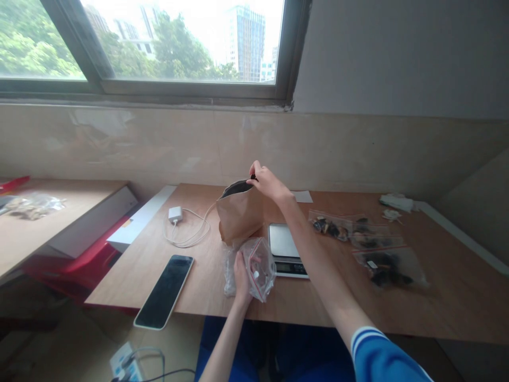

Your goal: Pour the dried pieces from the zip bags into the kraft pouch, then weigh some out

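Hands apart: right hand closed in a pinch on the rim of a brown paper bag, mouth held open, dark inside showing; left hand fingers up against a clear zip bag with red seal lines, grip impossible to tell. Small pale bits inside that zip bag. Crumpled plastic just beside it, under the left hand's side.

Paper bag upright on the bench, tilted slightly, just left of a digital scale. Farther left, a white charger with looped cable; nearer the front edge, a phone, face up. Right of the scale, three zip bags of dark pieces, lying flat. Behind them, a paper slip and white tissue. Blue striped sleeve on the right arm.
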Motion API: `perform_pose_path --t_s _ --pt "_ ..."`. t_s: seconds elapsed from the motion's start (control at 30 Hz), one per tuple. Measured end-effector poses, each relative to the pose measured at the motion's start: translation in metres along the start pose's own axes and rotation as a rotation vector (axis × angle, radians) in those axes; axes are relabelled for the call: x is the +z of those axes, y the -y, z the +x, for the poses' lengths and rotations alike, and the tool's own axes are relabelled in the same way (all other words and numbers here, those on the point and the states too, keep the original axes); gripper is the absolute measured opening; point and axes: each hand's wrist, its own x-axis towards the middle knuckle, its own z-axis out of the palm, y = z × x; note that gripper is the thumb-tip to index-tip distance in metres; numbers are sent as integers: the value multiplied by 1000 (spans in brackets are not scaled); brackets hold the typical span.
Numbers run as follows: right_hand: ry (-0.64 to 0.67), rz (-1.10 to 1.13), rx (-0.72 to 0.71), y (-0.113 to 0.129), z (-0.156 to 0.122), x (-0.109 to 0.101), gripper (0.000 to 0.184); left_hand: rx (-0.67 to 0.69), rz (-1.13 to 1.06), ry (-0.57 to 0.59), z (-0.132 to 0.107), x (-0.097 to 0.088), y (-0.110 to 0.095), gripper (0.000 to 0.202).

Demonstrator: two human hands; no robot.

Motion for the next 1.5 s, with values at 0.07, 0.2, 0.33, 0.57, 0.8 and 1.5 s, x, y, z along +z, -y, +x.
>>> perform_pose_path --t_s 0.07,0.2,0.33,0.57,0.8,1.5 --pt "-13 -25 -35 1 0 0 20 -16 -1 30 -1 1 -2 59" --pt "-20 -115 -159 4 -1 0 16 2 16 30 -3 2 -6 60" --pt "-10 -152 -167 10 -4 1 16 -14 19 26 -4 4 -9 63" --pt "-16 -296 -163 17 -5 3 24 -17 15 22 -3 4 -8 64" --pt "36 -408 -201 23 -6 1 25 -10 15 7 -2 4 -6 66" --pt "-26 -60 -251 12 -10 7 16 -3 28 -11 -1 4 -6 64"
